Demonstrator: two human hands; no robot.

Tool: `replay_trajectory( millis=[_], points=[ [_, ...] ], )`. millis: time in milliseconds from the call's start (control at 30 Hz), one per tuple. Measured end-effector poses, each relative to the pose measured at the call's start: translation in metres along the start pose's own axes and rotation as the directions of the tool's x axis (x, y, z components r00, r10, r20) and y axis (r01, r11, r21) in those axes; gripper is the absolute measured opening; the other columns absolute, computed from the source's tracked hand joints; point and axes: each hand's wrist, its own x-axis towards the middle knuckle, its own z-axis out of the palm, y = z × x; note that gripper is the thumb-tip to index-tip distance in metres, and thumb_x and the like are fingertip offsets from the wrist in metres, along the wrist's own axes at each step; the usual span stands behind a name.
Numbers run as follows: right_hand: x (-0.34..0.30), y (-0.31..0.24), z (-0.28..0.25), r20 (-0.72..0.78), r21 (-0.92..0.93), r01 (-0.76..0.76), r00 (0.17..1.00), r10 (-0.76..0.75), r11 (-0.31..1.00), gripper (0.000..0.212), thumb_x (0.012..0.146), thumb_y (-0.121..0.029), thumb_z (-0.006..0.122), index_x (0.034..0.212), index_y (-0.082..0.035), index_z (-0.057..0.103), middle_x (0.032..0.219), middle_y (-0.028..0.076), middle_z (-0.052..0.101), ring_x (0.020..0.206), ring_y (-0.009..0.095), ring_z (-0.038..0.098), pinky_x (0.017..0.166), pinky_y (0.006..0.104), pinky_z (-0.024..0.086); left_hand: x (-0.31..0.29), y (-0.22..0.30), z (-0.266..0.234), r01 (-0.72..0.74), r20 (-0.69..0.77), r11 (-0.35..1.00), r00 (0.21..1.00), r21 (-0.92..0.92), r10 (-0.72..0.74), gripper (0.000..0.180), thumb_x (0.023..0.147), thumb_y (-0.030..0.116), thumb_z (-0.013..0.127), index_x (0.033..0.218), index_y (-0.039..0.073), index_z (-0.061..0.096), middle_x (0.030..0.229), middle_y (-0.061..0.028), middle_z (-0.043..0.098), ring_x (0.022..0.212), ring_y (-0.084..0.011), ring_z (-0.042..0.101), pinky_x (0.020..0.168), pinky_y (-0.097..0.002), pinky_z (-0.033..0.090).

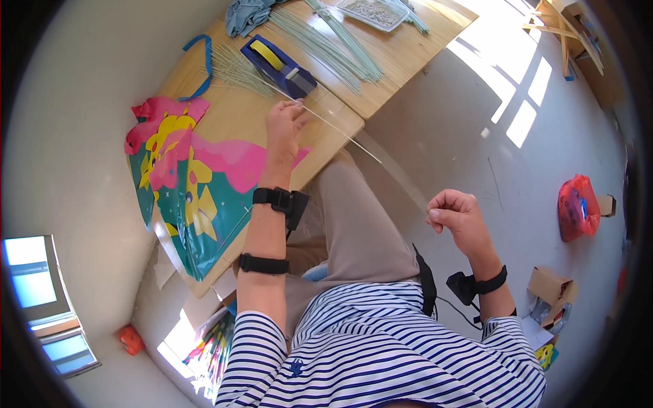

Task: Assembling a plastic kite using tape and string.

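Note:
My left hand (283, 129) is above the table's front edge, its fingers closed in a pinch on a thin pale stick (340, 130). The stick slants down to the right, past the table edge. Out over the floor, my right hand (457, 216) pinches the end of a clear tape strip (406, 182), which runs back toward the stick; whether the two touch I cannot tell. Just beyond my left hand stands a dark blue tape dispenser (292, 80) with a yellow core. A pink, green and yellow printed kite sheet (228, 162) lies left of my left forearm.
Several thin sticks (238, 71) lie beside the dispenser, and pale green rods (326, 47) lie farther back. A clear plastic tub (384, 26), a blue strip (207, 66) and blue-grey cloth (247, 15) are also there. A red bag (575, 209) and a cardboard box (549, 285) stand on the floor at right.

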Motion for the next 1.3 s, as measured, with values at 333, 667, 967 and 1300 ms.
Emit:
replay_trajectory(
  millis=[333,667,967,1300],
  points=[
    [-0.002,0.018,0.012,0.089,0.014,-0.030,0.996,0.029,0.999,0.006,0.085,0.002,0.064,0.090,0.003,0.067,0.075,0.004,0.063,0.062,0.008,0.055,0.059,0.0226,0.046,-0.102,-0.029,0.009,0.177,0.163,0.979,0.968,0.105,-0.192,0.004,0.090,0.006,0.059,0.093,0.005,0.061,0.088,-0.0091,0.070,0.079,-0.0164,0.066,0.077,-0.0300,0.053],
    [-0.004,0.019,0.015,0.068,-0.006,-0.039,0.997,0.039,0.999,0.008,0.084,0.002,0.064,0.092,0.004,0.067,0.075,0.004,0.064,0.061,0.008,0.056,0.058,0.0223,0.046,-0.097,-0.031,0.015,0.132,0.145,0.981,0.978,0.141,-0.152,0.004,0.089,0.008,0.060,0.088,0.006,0.062,0.085,-0.0072,0.070,0.077,-0.0153,0.066,0.077,-0.0296,0.053],
    [-0.004,0.010,0.017,0.031,-0.021,-0.034,0.999,0.034,0.999,0.007,0.082,0.005,0.064,0.090,0.004,0.065,0.073,0.005,0.063,0.061,0.010,0.057,0.057,0.0229,0.048,-0.069,-0.026,0.004,0.075,0.089,0.987,0.992,0.140,-0.088,0.002,0.088,0.004,0.059,0.089,0.005,0.061,0.102,-0.0103,0.068,0.088,-0.0149,0.063,0.083,-0.0290,0.052],
    [-0.017,-0.001,0.007,0.021,-0.017,0.007,1.000,-0.007,1.000,0.006,0.079,0.005,0.065,0.085,0.004,0.064,0.073,0.006,0.063,0.059,0.010,0.056,0.055,0.0236,0.047,0.043,0.015,-0.032,-0.150,0.137,0.988,0.980,0.026,0.145,0.013,0.085,-0.005,0.058,0.097,0.002,0.059,0.115,-0.0137,0.064,0.105,-0.0205,0.063,0.092,-0.0319,0.051]
  ],
)
